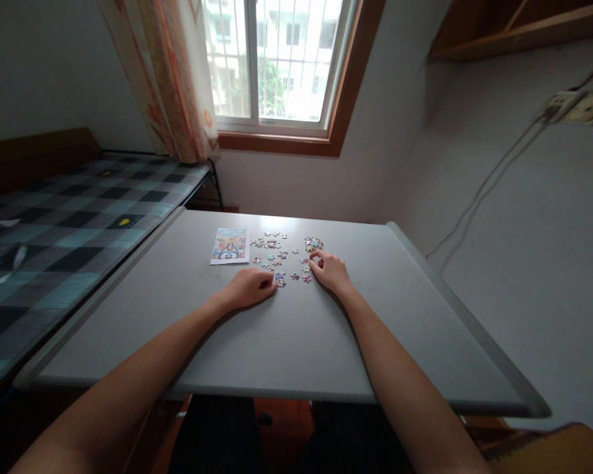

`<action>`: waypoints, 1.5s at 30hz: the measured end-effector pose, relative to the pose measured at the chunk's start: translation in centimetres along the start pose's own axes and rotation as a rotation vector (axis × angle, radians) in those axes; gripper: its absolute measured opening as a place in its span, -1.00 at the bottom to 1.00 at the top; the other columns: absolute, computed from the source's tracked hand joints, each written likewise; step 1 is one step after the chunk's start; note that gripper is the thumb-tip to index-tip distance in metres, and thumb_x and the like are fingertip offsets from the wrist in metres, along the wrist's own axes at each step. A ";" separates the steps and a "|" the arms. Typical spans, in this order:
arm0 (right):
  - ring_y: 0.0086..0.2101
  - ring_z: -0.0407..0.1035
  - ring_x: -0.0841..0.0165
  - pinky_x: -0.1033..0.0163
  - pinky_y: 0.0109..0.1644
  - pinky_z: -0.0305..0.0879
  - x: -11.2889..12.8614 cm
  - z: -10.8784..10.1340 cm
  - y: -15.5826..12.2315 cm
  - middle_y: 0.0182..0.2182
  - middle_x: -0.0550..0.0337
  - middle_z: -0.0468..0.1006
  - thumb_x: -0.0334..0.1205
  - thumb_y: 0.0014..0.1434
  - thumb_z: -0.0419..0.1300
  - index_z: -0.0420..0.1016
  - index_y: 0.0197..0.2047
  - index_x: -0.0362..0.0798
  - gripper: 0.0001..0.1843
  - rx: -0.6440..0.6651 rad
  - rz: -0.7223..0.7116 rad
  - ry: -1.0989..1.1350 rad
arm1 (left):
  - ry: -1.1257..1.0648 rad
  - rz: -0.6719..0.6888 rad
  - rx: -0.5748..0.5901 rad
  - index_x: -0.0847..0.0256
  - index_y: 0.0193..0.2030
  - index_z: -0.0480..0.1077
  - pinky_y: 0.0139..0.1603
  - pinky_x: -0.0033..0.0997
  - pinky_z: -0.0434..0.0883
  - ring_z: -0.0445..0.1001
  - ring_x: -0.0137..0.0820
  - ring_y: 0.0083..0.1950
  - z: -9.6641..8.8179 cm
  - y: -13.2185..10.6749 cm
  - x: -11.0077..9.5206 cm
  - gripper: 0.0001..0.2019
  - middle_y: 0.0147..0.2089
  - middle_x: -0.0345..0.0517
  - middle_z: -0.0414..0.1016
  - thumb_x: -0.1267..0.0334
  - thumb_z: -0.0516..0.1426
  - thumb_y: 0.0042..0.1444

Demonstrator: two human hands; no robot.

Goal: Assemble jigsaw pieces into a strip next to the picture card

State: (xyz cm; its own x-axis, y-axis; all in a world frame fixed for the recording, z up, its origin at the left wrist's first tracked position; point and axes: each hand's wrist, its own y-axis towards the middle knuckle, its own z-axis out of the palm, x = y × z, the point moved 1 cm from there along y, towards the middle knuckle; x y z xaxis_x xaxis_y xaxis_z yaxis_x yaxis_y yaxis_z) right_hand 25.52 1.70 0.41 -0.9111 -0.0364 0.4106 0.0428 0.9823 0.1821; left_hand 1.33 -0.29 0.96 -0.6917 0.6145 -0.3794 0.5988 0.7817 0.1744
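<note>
My left hand (251,288) rests on the table with its fingers curled. Its thumb and forefinger close at the edge of a small joined block of jigsaw puzzle pieces (280,280), which lies flat. My right hand (331,270) is bent in a pinch beside the loose jigsaw pieces (306,268) on the right; whatever sits between its fingertips is too small to make out. Beyond that hand is a heap of jigsaw pieces (313,243). More pieces (269,243) lie scattered between and beyond the hands. A printed picture card (230,246) with a colourful cartoon lies at their left.
Everything lies on a light grey table (296,342) with raised side edges. A bed with a checked cover (103,197) stands along the left. Behind are a curtain (172,85) and a barred window (277,66); a cable (484,184) hangs on the right wall.
</note>
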 end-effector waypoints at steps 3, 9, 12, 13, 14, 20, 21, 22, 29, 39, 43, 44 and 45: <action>-0.32 0.37 0.32 0.27 -0.19 0.08 0.0 0.1 0.1 -0.42 0.21 0.54 -0.15 0.18 0.10 0.51 -0.13 0.04 -0.77 0.005 0.002 -0.002 | 0.002 -0.004 0.002 0.20 -0.58 0.27 -0.46 -0.45 -0.02 0.11 -0.49 -0.54 0.1 0.0 0.1 -0.64 -0.58 -0.21 0.31 0.07 0.00 0.17; -0.31 0.37 0.32 0.27 -0.19 0.09 0.0 0.1 0.0 -0.41 0.21 0.54 -0.14 0.18 0.10 0.52 -0.13 0.05 -0.76 0.000 0.000 -0.007 | 0.003 -0.005 0.000 0.20 -0.58 0.28 -0.45 -0.45 -0.02 0.12 -0.49 -0.54 0.1 0.0 0.0 -0.64 -0.59 -0.22 0.31 0.08 0.01 0.17; -0.31 0.37 0.32 0.27 -0.20 0.08 0.0 0.1 0.0 -0.42 0.21 0.54 -0.14 0.18 0.09 0.51 -0.13 0.05 -0.76 0.003 0.001 -0.003 | -0.014 0.008 -0.012 0.20 -0.58 0.27 -0.45 -0.45 -0.01 0.11 -0.49 -0.54 0.2 0.0 0.2 -0.64 -0.59 -0.24 0.29 0.08 0.02 0.18; -0.31 0.37 0.32 0.27 -0.20 0.08 0.0 0.1 0.0 -0.42 0.21 0.53 -0.14 0.18 0.09 0.51 -0.13 0.05 -0.76 0.002 0.000 -0.001 | -0.024 0.010 -0.022 0.20 -0.58 0.27 -0.45 -0.46 0.01 0.11 -0.50 -0.54 0.3 0.0 0.4 -0.64 -0.59 -0.24 0.28 0.08 0.01 0.19; -0.32 0.36 0.32 0.27 -0.20 0.07 0.0 0.1 0.0 -0.42 0.22 0.53 -0.14 0.18 0.09 0.51 -0.14 0.05 -0.76 0.001 0.000 0.000 | -0.030 0.008 -0.036 0.20 -0.57 0.27 -0.45 -0.46 0.02 0.12 -0.50 -0.54 0.3 0.0 0.5 -0.63 -0.59 -0.24 0.28 0.07 0.01 0.20; -0.32 0.36 0.32 0.27 -0.20 0.07 0.0 0.1 0.0 -0.42 0.22 0.54 -0.14 0.18 0.10 0.52 -0.14 0.05 -0.76 -0.001 -0.004 0.001 | 0.141 -0.159 -0.351 0.19 -0.42 0.40 -0.20 -0.37 0.23 0.39 -0.36 -0.29 -0.6 0.2 1.2 -0.68 -0.36 -0.10 0.48 0.11 -0.02 0.25; -0.31 0.36 0.31 0.27 -0.20 0.07 0.0 0.1 0.0 -0.42 0.22 0.54 -0.14 0.18 0.10 0.52 -0.14 0.05 -0.76 -0.001 -0.005 0.001 | 0.185 -0.191 -0.413 0.19 -0.32 0.44 -0.08 -0.31 0.24 0.42 -0.29 -0.16 -0.8 0.2 1.3 -0.72 -0.24 -0.05 0.51 0.12 -0.02 0.25; -0.31 0.36 0.31 0.27 -0.20 0.07 0.0 0.1 0.0 -0.42 0.22 0.54 -0.14 0.18 0.10 0.52 -0.14 0.05 -0.76 -0.001 -0.005 0.000 | 0.220 -0.221 -0.444 0.17 -0.18 0.46 0.02 -0.25 0.22 0.41 -0.24 -0.04 -1.0 0.2 1.6 -0.74 -0.11 -0.01 0.52 0.13 -0.01 0.25; -0.30 0.37 0.31 0.27 -0.19 0.09 0.1 -0.1 0.0 -0.41 0.21 0.54 -0.14 0.19 0.10 0.52 -0.13 0.04 -0.76 0.006 0.003 -0.003 | 0.315 -0.418 -0.272 0.24 0.28 0.20 0.21 -0.01 0.12 0.23 -0.03 0.26 -0.4 0.2 3.1 -0.40 0.25 0.19 0.32 -0.12 -0.10 0.26; -0.32 0.39 0.32 0.25 -0.17 0.16 -0.1 -0.1 0.0 -0.40 0.20 0.55 -0.15 0.19 0.10 0.53 -0.15 0.03 -0.77 -0.020 -0.002 0.012 | 0.338 -0.422 -0.278 0.27 0.26 0.22 0.19 0.08 0.13 0.20 0.08 0.25 -0.6 0.0 2.6 -0.39 0.26 0.27 0.26 -0.11 0.00 0.20; -0.34 0.41 0.38 0.29 -0.17 0.23 0.9 -0.5 0.8 -0.34 0.17 0.56 -0.23 0.20 0.10 0.53 -0.16 -0.02 -0.79 -0.062 -0.063 0.112 | 0.257 -0.261 -0.320 0.23 0.10 0.36 0.08 -0.16 0.25 0.34 -0.11 0.08 -0.9 0.3 2.0 -0.57 0.07 0.14 0.41 0.01 0.04 0.21; -0.34 0.41 0.39 0.30 -0.16 0.24 1.5 -0.6 1.2 -0.33 0.17 0.56 -0.24 0.20 0.10 0.54 -0.18 -0.04 -0.80 -0.068 -0.096 0.128 | 0.204 -0.205 -0.302 0.23 0.00 0.41 0.00 -0.26 0.28 0.39 -0.19 -0.02 -0.9 0.3 1.8 -0.65 -0.05 0.08 0.46 0.05 0.03 0.22; -0.34 0.41 0.40 0.31 -0.16 0.25 2.1 -0.6 1.6 -0.33 0.16 0.56 -0.24 0.20 0.11 0.54 -0.18 -0.04 -0.81 -0.051 -0.141 0.144 | 0.143 -0.156 -0.256 0.22 -0.12 0.43 -0.11 -0.33 0.29 0.41 -0.27 -0.15 -0.9 0.4 1.5 -0.70 -0.18 0.01 0.49 0.08 0.01 0.24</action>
State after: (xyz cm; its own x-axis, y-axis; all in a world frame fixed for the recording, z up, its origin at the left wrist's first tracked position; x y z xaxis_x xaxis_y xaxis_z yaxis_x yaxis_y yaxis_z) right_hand 23.88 3.08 2.10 -0.8418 -0.2028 0.5003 -0.0572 0.9551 0.2908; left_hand 0.18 1.01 1.23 -0.8275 0.4801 -0.2910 0.3732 0.8577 0.3537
